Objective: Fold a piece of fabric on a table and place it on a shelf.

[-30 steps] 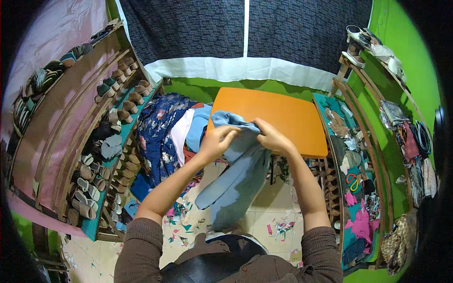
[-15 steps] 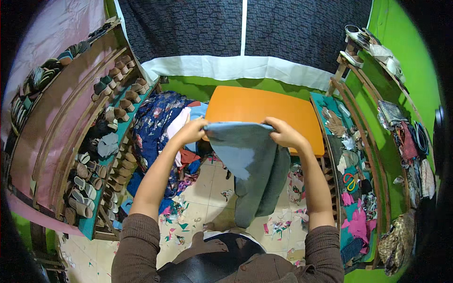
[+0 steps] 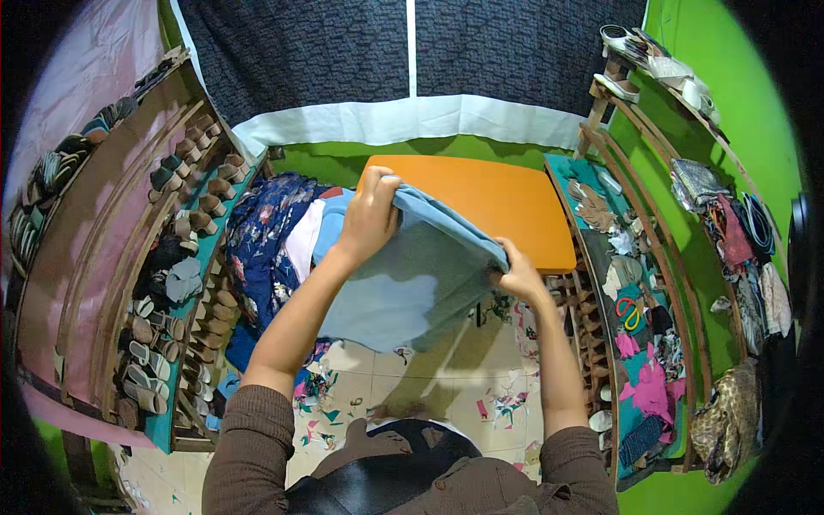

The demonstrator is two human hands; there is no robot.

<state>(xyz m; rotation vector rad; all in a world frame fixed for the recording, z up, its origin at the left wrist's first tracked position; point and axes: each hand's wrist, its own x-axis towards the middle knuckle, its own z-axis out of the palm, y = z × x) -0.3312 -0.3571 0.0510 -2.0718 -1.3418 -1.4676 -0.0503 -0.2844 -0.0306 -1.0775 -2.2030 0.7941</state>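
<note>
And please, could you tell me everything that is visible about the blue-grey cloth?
The blue-grey cloth looks soft and matte, with paler and darker areas, perhaps light and shadow. Its upper edge is held by the left grip and, lower down, the right grip, so it slants. The rest hangs spread above the tiled floor, in view hiding part of the orange table. Its full shape is unclear.

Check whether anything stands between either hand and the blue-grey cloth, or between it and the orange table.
Nothing visible. The left hand and right hand grip the blue-grey cloth directly; no object shows between it and the orange table, though what the cloth hides can't be told.
</note>
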